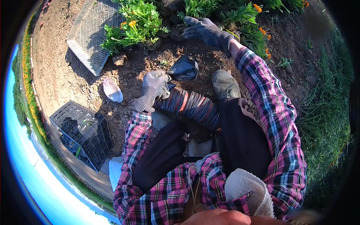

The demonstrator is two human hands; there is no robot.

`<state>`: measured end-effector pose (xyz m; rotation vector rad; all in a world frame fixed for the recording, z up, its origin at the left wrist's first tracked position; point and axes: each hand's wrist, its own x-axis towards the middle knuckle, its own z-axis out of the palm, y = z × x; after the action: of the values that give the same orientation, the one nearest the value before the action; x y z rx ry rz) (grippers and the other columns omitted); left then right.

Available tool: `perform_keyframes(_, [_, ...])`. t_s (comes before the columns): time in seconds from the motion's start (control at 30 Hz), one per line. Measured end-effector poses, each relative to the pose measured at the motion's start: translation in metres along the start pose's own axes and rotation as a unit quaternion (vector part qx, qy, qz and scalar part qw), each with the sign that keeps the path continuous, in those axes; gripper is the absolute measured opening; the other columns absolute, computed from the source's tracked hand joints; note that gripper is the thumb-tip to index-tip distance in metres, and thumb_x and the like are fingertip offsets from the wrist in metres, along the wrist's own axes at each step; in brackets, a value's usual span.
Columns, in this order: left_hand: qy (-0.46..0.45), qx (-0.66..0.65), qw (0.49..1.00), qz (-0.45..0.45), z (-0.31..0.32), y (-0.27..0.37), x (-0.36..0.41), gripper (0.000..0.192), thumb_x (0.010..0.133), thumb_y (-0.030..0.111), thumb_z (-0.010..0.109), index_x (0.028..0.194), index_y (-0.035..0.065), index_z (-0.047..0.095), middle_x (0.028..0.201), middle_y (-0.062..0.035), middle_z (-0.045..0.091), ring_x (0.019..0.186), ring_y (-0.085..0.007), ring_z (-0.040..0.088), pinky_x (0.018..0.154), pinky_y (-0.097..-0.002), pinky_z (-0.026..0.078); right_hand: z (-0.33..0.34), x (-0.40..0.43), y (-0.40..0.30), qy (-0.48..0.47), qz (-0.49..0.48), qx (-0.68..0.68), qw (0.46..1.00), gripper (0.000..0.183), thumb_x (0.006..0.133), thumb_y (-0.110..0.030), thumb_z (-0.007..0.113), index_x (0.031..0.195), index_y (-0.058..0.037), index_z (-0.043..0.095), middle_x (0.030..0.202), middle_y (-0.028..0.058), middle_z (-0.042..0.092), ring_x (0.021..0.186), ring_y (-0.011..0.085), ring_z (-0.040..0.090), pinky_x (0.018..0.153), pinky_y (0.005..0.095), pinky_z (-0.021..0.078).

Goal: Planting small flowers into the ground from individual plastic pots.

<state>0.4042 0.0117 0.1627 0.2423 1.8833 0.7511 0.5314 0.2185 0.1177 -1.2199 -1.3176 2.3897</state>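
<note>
My left hand, in a grey knit work glove, pinches the gathered edge of a black plastic bag that hangs open over the soil. Beneath that hand lies a long stack of nested black and reddish plastic pots or bags, reaching across to my right shin. My right hand, gloved too, is stretched forward with its fingers apart beside the marigold plants; I see nothing in it. Several of these plants stand close together on the ground, with dark root balls and some orange flowers.
A perforated plastic tray lies at the upper left. Below it are a pale oval scoop or dish and a black slatted crate. My shoe rests on the soil; grass grows at the right.
</note>
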Motion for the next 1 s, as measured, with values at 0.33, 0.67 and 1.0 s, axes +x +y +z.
perform_keyframes(0.33, [-0.189, -0.389, 0.901, 0.036, 0.010, 0.012, 0.001, 0.038, 0.082, 0.015, 0.048, 0.118, 0.0054, 0.040, 0.104, -0.0104, 0.053, 0.086, -0.0166, 0.055, 0.057, -0.0263, 0.048, 0.074, -0.087, 0.042, -0.057, -0.132, -0.423, 0.894, 0.031, 0.075, -0.035, 0.052, 0.094, -0.0126, 0.060, 0.078, 0.0126, 0.061, 0.076, 0.0292, 0.059, 0.069, 0.0385, 0.0459])
perform_keyframes(0.67, [-0.179, -0.387, 0.905, -0.005, -0.003, 0.012, 0.024, 0.028, 0.072, -0.004, 0.053, 0.100, -0.0024, 0.051, 0.097, -0.0096, 0.054, 0.074, -0.0133, 0.054, 0.065, -0.0264, 0.050, -0.026, -0.044, -0.049, 0.059, -0.204, 0.098, 0.972, 0.028, 0.085, -0.024, 0.050, 0.102, -0.0020, 0.053, 0.087, 0.0091, 0.060, 0.072, 0.0145, 0.060, 0.064, 0.0243, 0.0504])
perform_keyframes(1.0, [-0.134, -0.200, 0.970, 0.040, 0.021, 0.034, 0.012, 0.019, 0.077, 0.004, 0.048, 0.094, -0.0022, 0.056, 0.093, -0.0066, 0.055, 0.082, -0.0121, 0.053, 0.072, -0.0229, 0.044, -0.197, 0.063, -0.074, 0.223, -0.267, 0.340, 0.874, 0.015, 0.081, -0.017, 0.057, 0.070, -0.0080, 0.052, 0.059, 0.0020, 0.050, 0.051, 0.0113, 0.048, 0.045, 0.0207, 0.0404])
